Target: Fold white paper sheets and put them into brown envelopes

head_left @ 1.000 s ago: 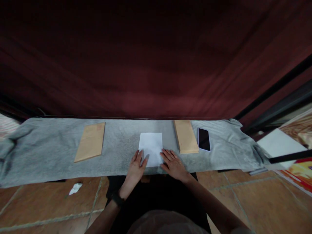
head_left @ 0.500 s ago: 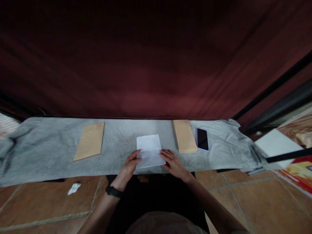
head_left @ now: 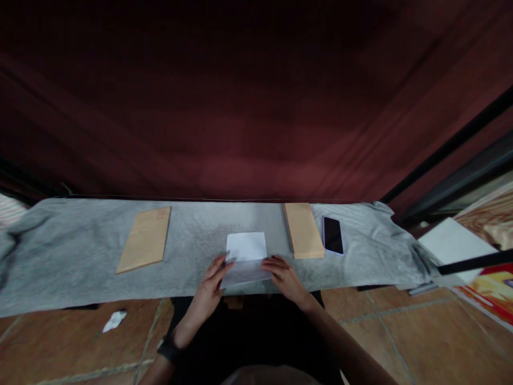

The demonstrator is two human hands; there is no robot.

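Note:
A white sheet of paper [head_left: 246, 247] lies in front of me on the grey cloth, with a crease or folded edge running across it. Its nearer part [head_left: 245, 274] looks greyer than the far part. My left hand [head_left: 210, 280] holds the left side of the sheet, fingertips over the paper near the crease. On the opposite side, my right hand [head_left: 284, 275] has its fingers laid together on the paper's right edge. My left thumb partly shows at the near left edge; the undersides of both hands are hidden.
A brown envelope [head_left: 146, 239] lies to the left. Right of the paper are a stack of brown envelopes [head_left: 305, 231] and a phone [head_left: 332, 235]. Grey cloth [head_left: 192, 227] covers the narrow table, backed by a dark red curtain [head_left: 256, 133]. A paper scrap [head_left: 114, 321] is on the tiled floor.
The sheet has come slightly toward me and straightened. My left fingers have shifted from its side edge up to the crease; my right hand stays at the right edge. The view has tilted a little.

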